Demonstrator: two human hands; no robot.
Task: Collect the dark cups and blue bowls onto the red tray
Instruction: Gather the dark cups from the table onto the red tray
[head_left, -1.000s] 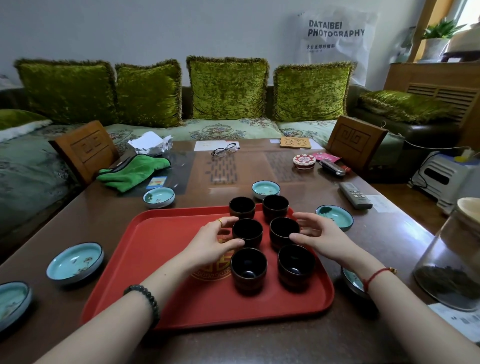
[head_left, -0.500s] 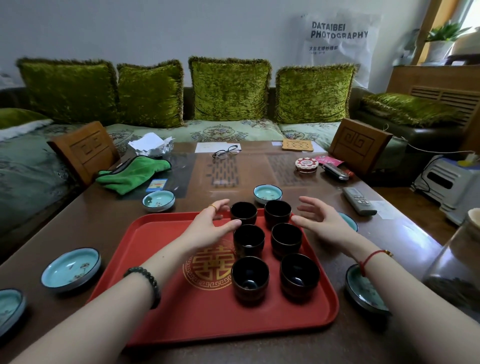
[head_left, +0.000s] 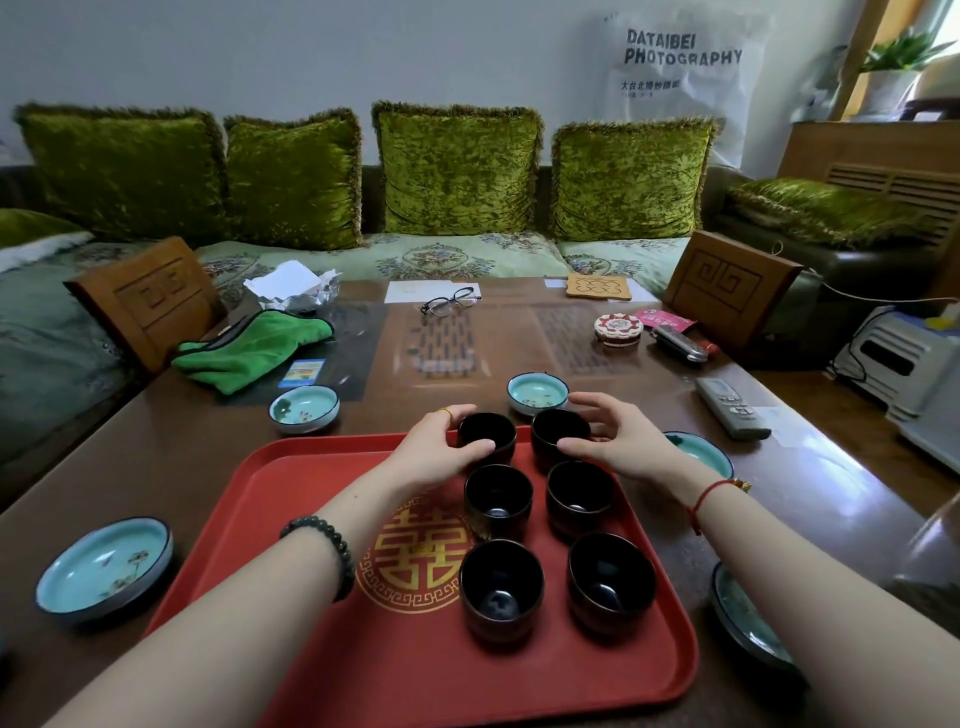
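Left hand (head_left: 440, 451) fingers curl round the far left shiny dark cup (head_left: 487, 432), right hand (head_left: 621, 444) fingers round the far right cup (head_left: 557, 427), hiding half a blue bowl (head_left: 700, 455).

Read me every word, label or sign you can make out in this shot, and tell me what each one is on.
"DATAIBEI PHOTOGRAPHY": white bag by the wall.
"囍", in gold: red tray.
Too small or blurred: the bag's Chinese line, blue card, pink packet, remote.
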